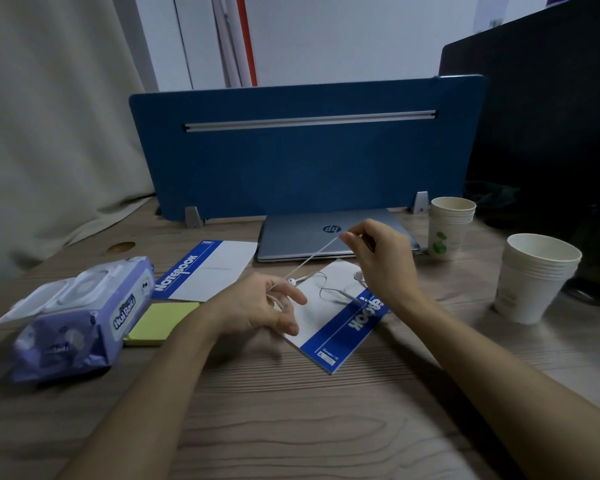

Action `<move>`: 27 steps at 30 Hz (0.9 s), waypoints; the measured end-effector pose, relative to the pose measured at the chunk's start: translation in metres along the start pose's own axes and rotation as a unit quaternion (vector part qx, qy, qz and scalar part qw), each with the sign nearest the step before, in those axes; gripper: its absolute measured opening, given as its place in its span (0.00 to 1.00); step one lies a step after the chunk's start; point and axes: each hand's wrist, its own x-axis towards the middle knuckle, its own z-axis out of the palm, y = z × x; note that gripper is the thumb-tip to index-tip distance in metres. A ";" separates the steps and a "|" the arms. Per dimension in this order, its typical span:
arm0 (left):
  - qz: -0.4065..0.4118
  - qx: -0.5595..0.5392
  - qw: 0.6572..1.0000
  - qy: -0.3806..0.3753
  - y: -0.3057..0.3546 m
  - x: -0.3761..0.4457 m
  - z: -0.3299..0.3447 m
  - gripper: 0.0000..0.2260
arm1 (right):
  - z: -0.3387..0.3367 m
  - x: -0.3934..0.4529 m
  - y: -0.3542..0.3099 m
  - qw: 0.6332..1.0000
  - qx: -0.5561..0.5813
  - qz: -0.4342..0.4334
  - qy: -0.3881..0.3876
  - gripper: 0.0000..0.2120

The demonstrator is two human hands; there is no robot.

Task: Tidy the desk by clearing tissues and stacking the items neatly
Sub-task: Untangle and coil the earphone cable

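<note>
A white earphone cable [312, 258] stretches taut between my hands above the wooden desk. My left hand [260, 306] holds coiled cable in its fingers, one earbud [292, 281] dangling beside it. My right hand [378, 258] pinches the cable's far end over a closed grey laptop [298, 233]. Loose cable loops lie on a blue-and-white notebook [329, 337] under my hands. A second notebook [208, 268] lies further left. A purple wet-wipe pack [80, 320], lid open, sits at the left next to a yellow-green sticky-note pad [160, 323].
Two stacks of paper cups stand at the right: a small one [447, 230] by the laptop and a larger one [534, 278] nearer. A blue divider panel [291, 161] closes the desk's back edge. A dark monitor [551, 116] fills the right.
</note>
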 end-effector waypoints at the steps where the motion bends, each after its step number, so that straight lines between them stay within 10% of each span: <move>1: 0.009 -0.003 1.000 -0.007 -0.002 0.001 -0.001 0.17 | 0.000 0.000 0.000 1.000 0.001 0.001 -0.002 0.08; 4: 0.017 0.007 1.000 0.011 -0.002 0.000 0.000 0.04 | 0.001 -0.001 0.000 1.000 0.008 0.004 -0.012 0.09; 8: 0.031 -0.168 0.981 0.086 0.001 -0.002 -0.002 0.23 | 0.001 -0.002 0.000 0.999 0.027 0.022 -0.032 0.10; 16: 0.031 -0.378 0.893 0.243 -0.006 0.011 -0.001 0.22 | 0.007 -0.015 -0.019 0.986 0.057 -0.026 -0.155 0.07; 25: 0.056 -0.811 0.522 0.259 -0.017 0.005 -0.033 0.19 | 0.018 -0.034 -0.043 0.892 0.015 -0.083 -0.444 0.10; 27: 0.061 -0.827 0.492 0.265 -0.023 0.003 -0.043 0.20 | 0.015 -0.033 -0.044 0.877 0.008 -0.093 -0.471 0.09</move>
